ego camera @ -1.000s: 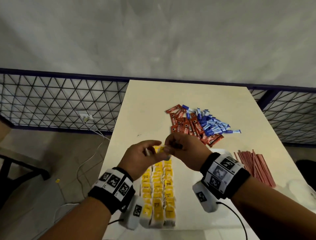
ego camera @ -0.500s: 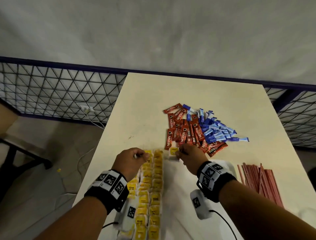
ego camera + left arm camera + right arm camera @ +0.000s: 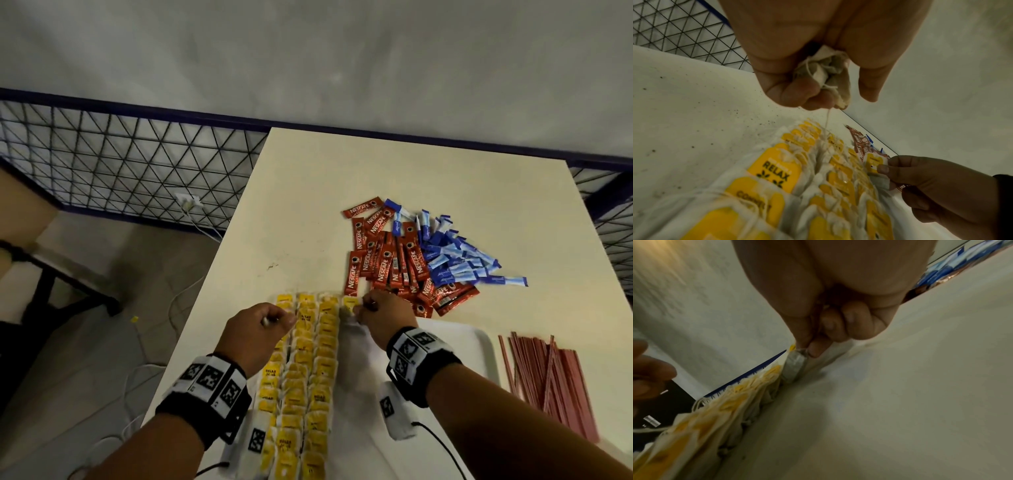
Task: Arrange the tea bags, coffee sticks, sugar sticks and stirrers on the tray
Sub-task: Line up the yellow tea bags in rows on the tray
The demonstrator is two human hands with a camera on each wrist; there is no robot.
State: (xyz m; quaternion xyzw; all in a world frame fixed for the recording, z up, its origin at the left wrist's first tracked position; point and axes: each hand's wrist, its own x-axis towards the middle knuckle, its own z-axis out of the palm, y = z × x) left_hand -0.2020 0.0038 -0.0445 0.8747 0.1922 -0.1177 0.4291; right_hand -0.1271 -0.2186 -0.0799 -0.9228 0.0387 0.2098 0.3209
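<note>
Both hands are now lower than a second ago, down from mid-air onto the tray [image 3: 479, 346]. The right hand [image 3: 380, 317] is pinching a tea bag [image 3: 350, 303] by its yellow tag, setting it at the far end of a fourth column just right of the three tea bag rows [image 3: 308, 370], which run lengthwise away from the person. The left hand [image 3: 255, 337] is curling round a crumpled tea bag [image 3: 828, 76], over the rows' left side. The coffee sticks [image 3: 387, 260] are lying just beyond the rows' far end, nearer the right hand.
</note>
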